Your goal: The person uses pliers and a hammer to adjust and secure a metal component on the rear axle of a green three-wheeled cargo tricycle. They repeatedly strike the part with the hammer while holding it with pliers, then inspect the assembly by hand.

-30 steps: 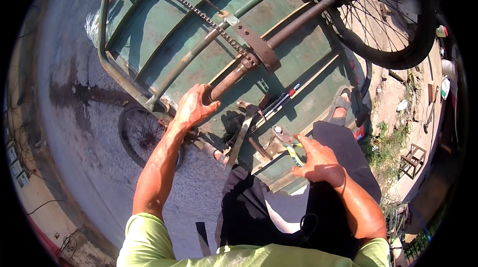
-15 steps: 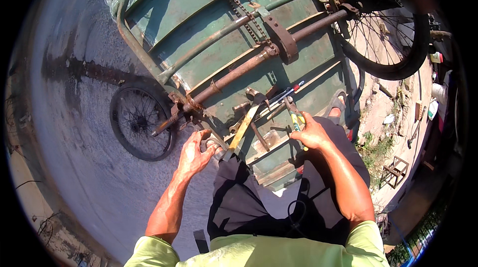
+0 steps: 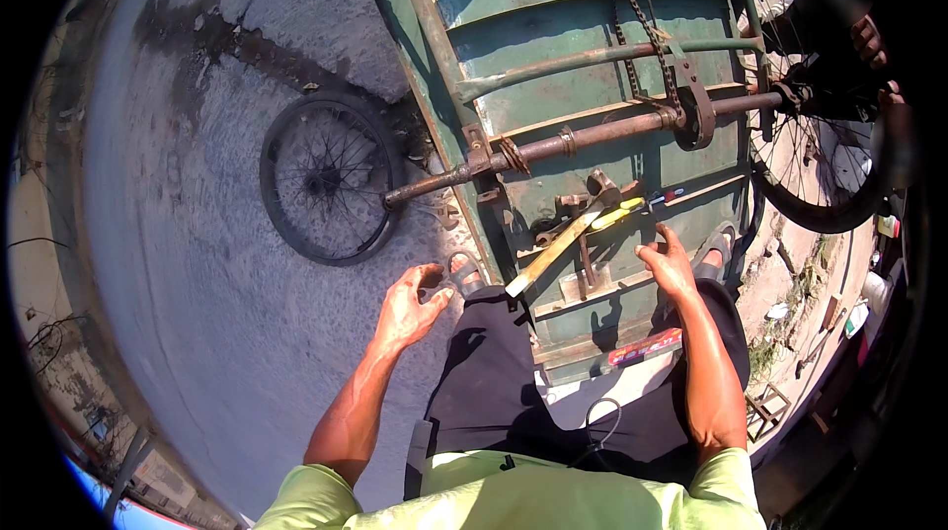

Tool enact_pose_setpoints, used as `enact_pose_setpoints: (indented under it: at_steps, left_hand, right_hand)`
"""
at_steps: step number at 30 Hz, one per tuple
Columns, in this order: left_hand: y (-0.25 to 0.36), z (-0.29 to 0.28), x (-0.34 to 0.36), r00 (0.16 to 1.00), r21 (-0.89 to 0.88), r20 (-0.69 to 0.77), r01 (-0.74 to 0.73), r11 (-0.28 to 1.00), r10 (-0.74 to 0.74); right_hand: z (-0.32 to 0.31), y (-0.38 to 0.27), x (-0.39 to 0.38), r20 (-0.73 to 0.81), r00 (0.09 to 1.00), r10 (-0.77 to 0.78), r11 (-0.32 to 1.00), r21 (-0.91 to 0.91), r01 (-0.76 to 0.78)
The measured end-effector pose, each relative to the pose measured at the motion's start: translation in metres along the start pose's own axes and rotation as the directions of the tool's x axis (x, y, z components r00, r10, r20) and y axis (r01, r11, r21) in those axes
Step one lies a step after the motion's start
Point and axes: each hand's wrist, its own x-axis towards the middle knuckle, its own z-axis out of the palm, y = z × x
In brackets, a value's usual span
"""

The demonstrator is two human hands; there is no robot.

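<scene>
Both hands are empty, their curved fingers apart. My left hand hovers left of my knee, below the rusty axle. Beside the tools on the green metal cart frame is my right hand, just below yellow-handled pliers. A hammer with a long pale handle lies slanted across smaller rusty metal pieces. A slim tool with a red-and-blue handle is next to the pliers. A chain runs up from a bracket on the axle.
A spoked wheel lies on the concrete at left, by the axle's end. Another wheel is at upper right. My sandalled feet flank the tools. A red box lies between my legs; a small metal frame is at lower right.
My left hand has let go of the axle and moved down toward me. My right hand has released the yellow pliers, which now lie among the tools. The view has shifted.
</scene>
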Motion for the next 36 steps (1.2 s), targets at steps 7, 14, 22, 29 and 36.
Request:
enact_pose_setpoints:
  at_steps: [7, 14, 22, 29, 36]
  left_hand:
    - [-0.007, -0.028, 0.012, 0.981, 0.005, -0.186, -0.057, 0.998, 0.057]
    - [0.015, -0.049, 0.089, 0.844, 0.408, -0.382, -0.212, 0.888, 0.377]
    - [0.018, -0.052, 0.113, 0.986, 0.414, -0.144, -0.011, 0.910, 0.078]
    - [0.035, -0.068, 0.095, 0.995, 0.385, -0.098, 0.050, 0.922, -0.013]
    - [0.042, -0.075, 0.075, 0.986, 0.395, -0.120, -0.058, 0.917, 0.114]
  right_hand:
    - [0.008, -0.051, -0.080, 0.252, 0.967, -0.022, 0.997, 0.073, 0.004]
    - [0.034, -0.041, -0.085, 0.398, 0.913, -0.090, 0.993, 0.110, 0.050]
    - [0.023, -0.029, -0.066, 0.367, 0.921, -0.135, 0.991, 0.037, 0.130]
    - [0.007, -0.035, -0.067, 0.340, 0.930, -0.140, 0.989, 0.006, 0.146]
    - [0.008, -0.041, -0.057, 0.363, 0.912, -0.191, 0.980, 0.129, 0.154]
